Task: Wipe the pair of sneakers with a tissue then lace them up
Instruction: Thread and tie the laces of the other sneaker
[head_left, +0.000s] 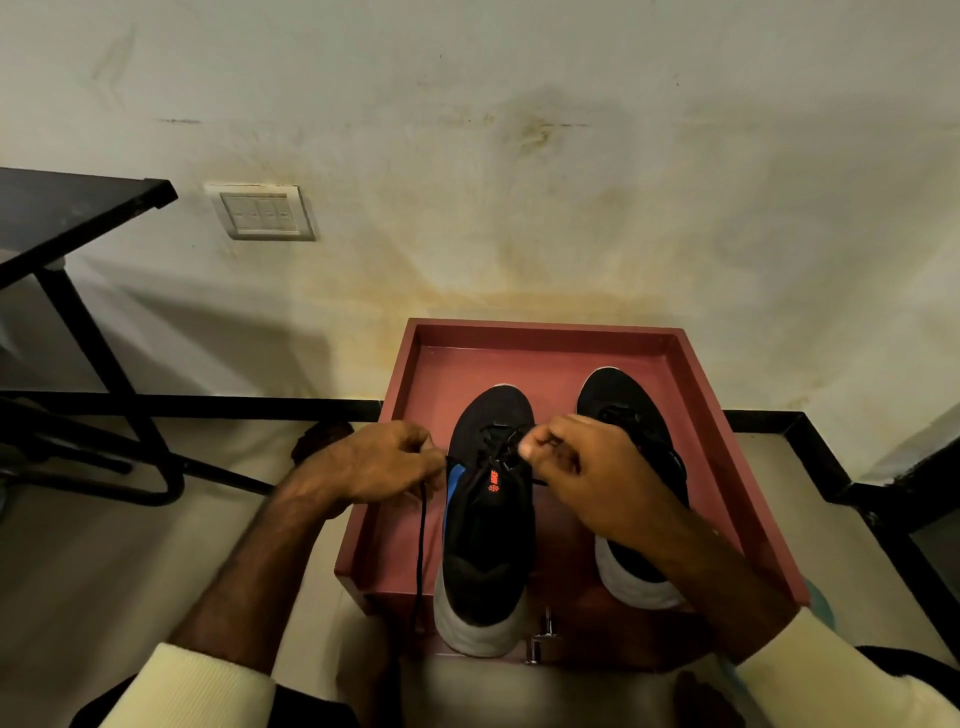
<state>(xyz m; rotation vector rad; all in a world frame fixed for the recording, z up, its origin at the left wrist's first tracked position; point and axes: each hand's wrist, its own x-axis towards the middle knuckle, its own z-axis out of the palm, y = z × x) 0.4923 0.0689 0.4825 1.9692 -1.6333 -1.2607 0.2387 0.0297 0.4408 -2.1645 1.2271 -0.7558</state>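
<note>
The only readable writing is on the near sneaker (488, 535), between the left hand (374, 462) and the right hand (576, 467). Small orange lettering (494, 475) on its black tongue, just below the right hand's fingertips, appears to read "NIKE", set sideways to the camera. Directly under it, toward the heel, is a small round orange mark (492, 489), too small to make out in detail.

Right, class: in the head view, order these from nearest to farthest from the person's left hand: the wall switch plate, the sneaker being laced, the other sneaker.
1. The sneaker being laced, just right of the left hand, which pinches its lace.
2. The other sneaker, further right, beyond the right hand.
3. The wall switch plate, on the wall behind, up and left.
</note>
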